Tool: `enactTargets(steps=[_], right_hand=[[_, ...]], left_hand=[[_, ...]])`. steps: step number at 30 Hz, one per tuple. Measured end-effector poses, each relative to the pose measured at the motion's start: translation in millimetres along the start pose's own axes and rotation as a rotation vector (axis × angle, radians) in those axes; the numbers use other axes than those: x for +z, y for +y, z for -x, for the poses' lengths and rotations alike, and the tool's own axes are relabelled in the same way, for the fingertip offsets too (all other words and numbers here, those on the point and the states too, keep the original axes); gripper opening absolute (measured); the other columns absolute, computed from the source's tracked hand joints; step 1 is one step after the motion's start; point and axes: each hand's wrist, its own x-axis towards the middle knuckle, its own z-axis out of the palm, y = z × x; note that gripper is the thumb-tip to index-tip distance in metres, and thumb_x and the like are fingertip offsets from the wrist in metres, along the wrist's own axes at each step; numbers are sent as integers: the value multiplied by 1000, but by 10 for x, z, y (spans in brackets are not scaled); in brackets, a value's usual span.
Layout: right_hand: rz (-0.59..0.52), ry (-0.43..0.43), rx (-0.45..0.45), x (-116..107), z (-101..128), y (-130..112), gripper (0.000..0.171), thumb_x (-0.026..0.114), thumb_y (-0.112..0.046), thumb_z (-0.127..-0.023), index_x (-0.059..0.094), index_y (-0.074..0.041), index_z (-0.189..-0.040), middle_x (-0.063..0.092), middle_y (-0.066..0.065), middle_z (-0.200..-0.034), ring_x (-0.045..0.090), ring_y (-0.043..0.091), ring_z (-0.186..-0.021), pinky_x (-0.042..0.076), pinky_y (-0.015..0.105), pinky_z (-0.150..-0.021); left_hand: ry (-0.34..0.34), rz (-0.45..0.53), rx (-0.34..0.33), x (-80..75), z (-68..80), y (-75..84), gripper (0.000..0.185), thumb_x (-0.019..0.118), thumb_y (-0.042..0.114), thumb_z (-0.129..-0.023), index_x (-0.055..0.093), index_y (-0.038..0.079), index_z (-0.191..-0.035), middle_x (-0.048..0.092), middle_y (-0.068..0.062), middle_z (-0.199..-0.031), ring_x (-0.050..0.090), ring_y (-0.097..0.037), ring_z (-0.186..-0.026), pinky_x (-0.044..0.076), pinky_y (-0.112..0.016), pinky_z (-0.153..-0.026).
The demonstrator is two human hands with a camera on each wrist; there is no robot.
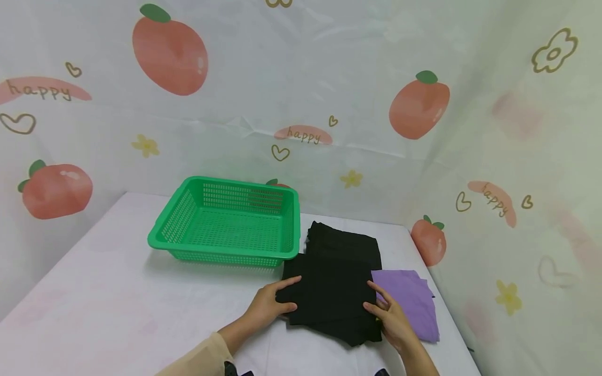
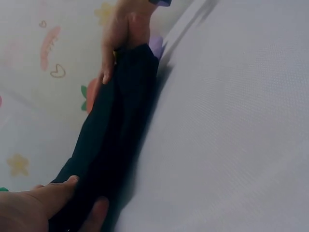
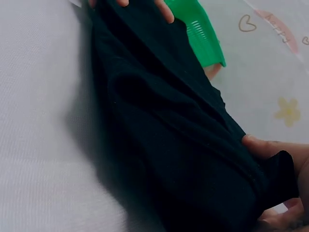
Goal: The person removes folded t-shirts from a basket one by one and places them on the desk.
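Observation:
A folded black garment (image 1: 329, 292) lies between my two hands, its lower layers slanting out at the near edge. My left hand (image 1: 268, 305) grips its left side, with thumb and forefinger on top. On the opposite side, my right hand (image 1: 392, 318) holds the edge. In the right wrist view, the right thumb (image 3: 263, 146) lies over the black cloth (image 3: 159, 125) and other fingers are beneath it. The left wrist view shows the garment (image 2: 111, 125) raised off the table along its near side. Some fingers of each hand are hidden under the fabric.
A green plastic basket (image 1: 224, 256) stands behind and left of the garment. Another folded black piece (image 1: 343, 243) lies at the back, partly covered. A purple folded cloth (image 1: 409, 300) lies at the right, near the table edge. Printed sheeting (image 1: 357, 62) walls the white table (image 1: 103, 292).

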Motion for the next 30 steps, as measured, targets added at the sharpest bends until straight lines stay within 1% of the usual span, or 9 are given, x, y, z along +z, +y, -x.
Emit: enactTargets(steps=[2,6,8,12,15,20,24,27,30], right_hand=[[8,34,4,20,-10,12,70,62,-2,-95,26,-8,-154,56,23,-134,66,19,-105,56,38,-86],[82,112,-2,53,-24,40,66,65,-1,-92,33,-9,-149,64,15,-114,68,19,-94,57,34,-79],[142,147,-8,66,-26,47,64,67,-1,-91,38,-8,-147,66,15,-110,68,19,-91,57,33,-76],[286,192,-25,80,-19,37,63,72,-5,-88,45,-6,-145,67,17,-105,66,18,-87,56,30,-73],[415,213,-38,74,-5,7,63,76,-10,-86,48,-5,-143,68,15,-100,64,17,-83,53,29,-70],[611,208,-48,43,-12,-57,61,78,-17,-85,54,-6,-140,66,10,-88,58,16,-73,48,28,-63],[758,194,-73,2,-26,-144,53,75,-21,-88,59,-5,-135,70,13,-90,59,18,-72,48,30,-59],[868,209,-146,-16,-51,-250,44,72,-23,-91,64,-2,-128,71,20,-100,66,26,-81,54,38,-68],[940,241,-261,3,-125,-378,39,70,-25,-92,67,-2,-125,67,23,-112,66,34,-96,54,49,-81]], left_hand=[[1,7,-7,-8,8,-16,64,81,17,-81,57,28,-140,52,-21,-142,53,-38,-127,43,-58,-102],[-10,34,-17,-17,29,-41,65,81,17,-82,56,26,-141,49,-26,-144,70,-25,-98,49,-51,-98],[-17,67,-24,-19,42,-47,65,81,16,-82,56,23,-142,46,-30,-144,73,-20,-76,54,-43,-91],[-28,165,-52,-21,65,-44,65,80,11,-82,55,16,-142,39,-39,-143,72,-21,-61,60,-32,-65],[-27,206,-74,-25,80,-38,64,79,8,-82,55,12,-141,38,-42,-142,72,-22,-62,59,-30,-58],[-23,196,-95,-57,111,-27,62,79,8,-82,57,11,-140,47,-42,-134,73,-22,-66,60,-31,-58],[-55,135,-107,-130,137,9,57,78,15,-85,58,12,-138,52,-39,-131,71,-17,-67,59,-30,-56],[-91,1,-99,-230,143,94,52,76,21,-87,61,12,-136,61,-32,-121,67,-19,-61,56,-33,-54],[-144,-189,-65,-381,150,260,48,74,27,-88,63,11,-132,65,-24,-117,70,-30,-78,57,-44,-68]])
